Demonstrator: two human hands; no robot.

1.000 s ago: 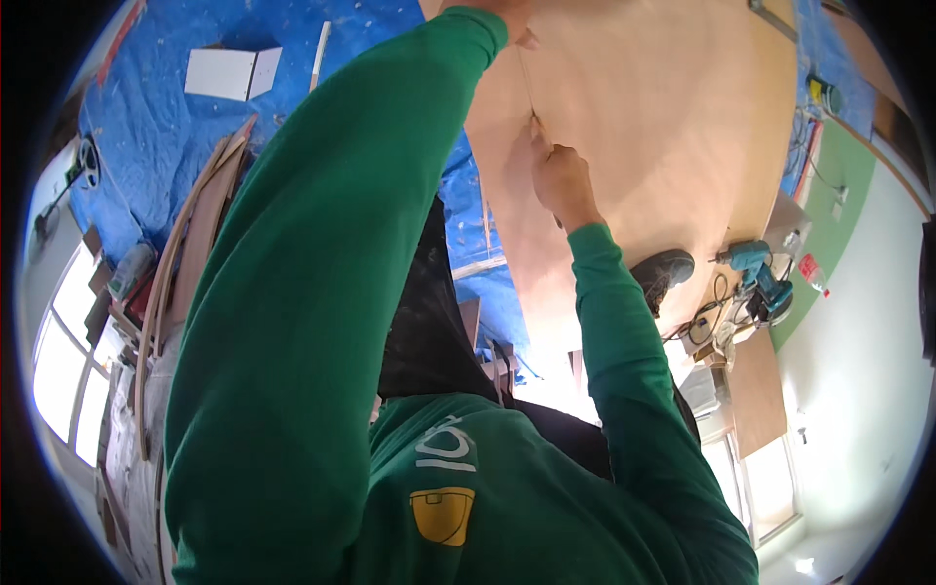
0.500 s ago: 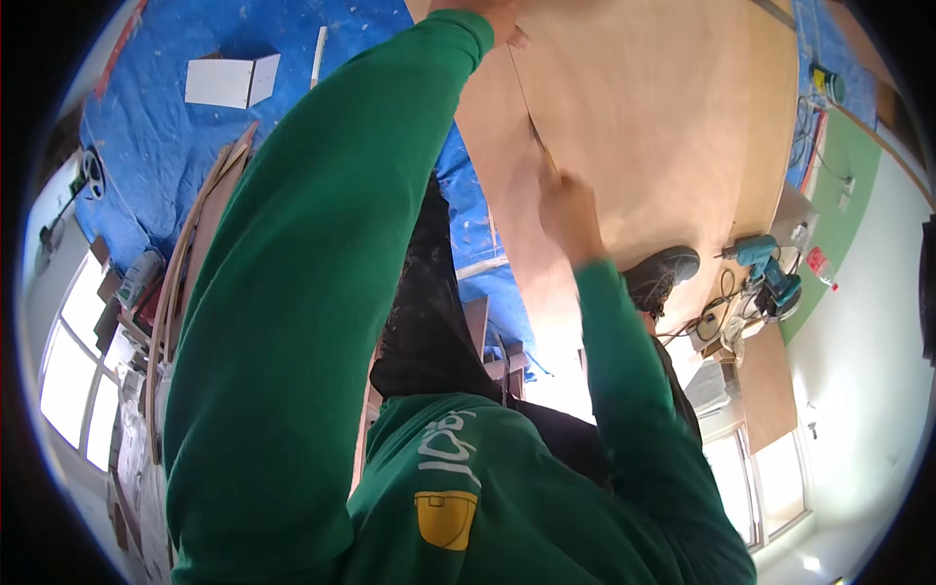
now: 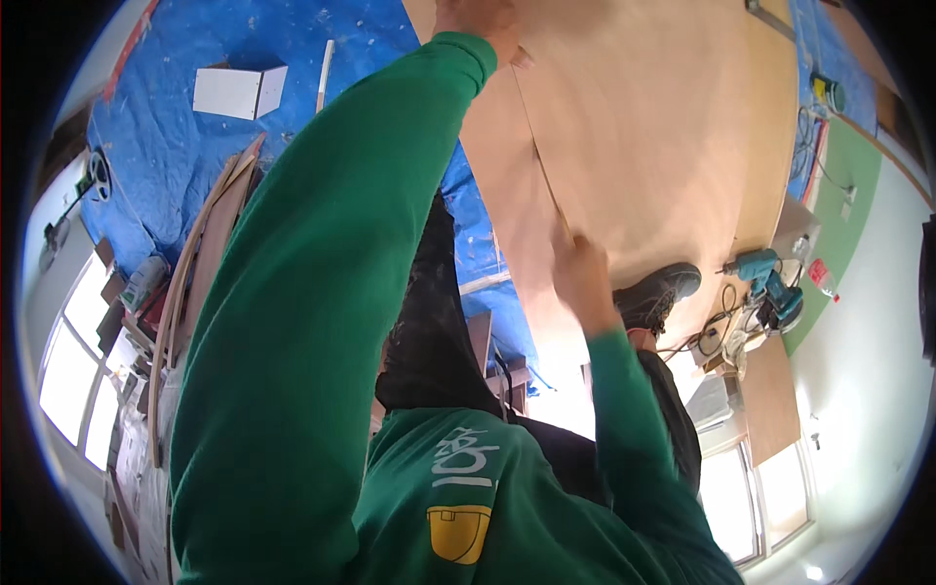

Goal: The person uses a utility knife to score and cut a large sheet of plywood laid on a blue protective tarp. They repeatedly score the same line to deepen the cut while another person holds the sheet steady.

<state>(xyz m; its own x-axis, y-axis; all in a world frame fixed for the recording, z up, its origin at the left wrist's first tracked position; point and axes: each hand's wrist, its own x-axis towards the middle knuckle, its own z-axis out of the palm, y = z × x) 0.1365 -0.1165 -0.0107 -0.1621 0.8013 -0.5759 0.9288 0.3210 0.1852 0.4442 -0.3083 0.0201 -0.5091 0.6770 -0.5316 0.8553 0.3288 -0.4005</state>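
My right hand (image 3: 582,283) is closed round the handle of a handsaw (image 3: 552,193), seen almost edge-on as a thin dark strip with a tan end. Its blade meets a large sheet of tan plywood (image 3: 653,166). From the blade, a thin dark line runs up the sheet towards my left hand (image 3: 480,23). That hand rests on the far part of the plywood beside the line, a fingertip stretched out; the top edge of the view cuts off part of it. My shoe (image 3: 665,295) stands on the sheet, right of my right hand.
Blue sheeting (image 3: 146,175) covers the floor at left, with a white box-like piece (image 3: 234,93) on it. Long wood strips (image 3: 200,234) lie by my left arm. A teal power drill (image 3: 765,278), cables and a plastic bottle (image 3: 822,279) are at right.
My right hand has drawn back towards me with the handsaw, and more of its blade shows. My left hand stays on the plywood. The whole view has shifted slightly.
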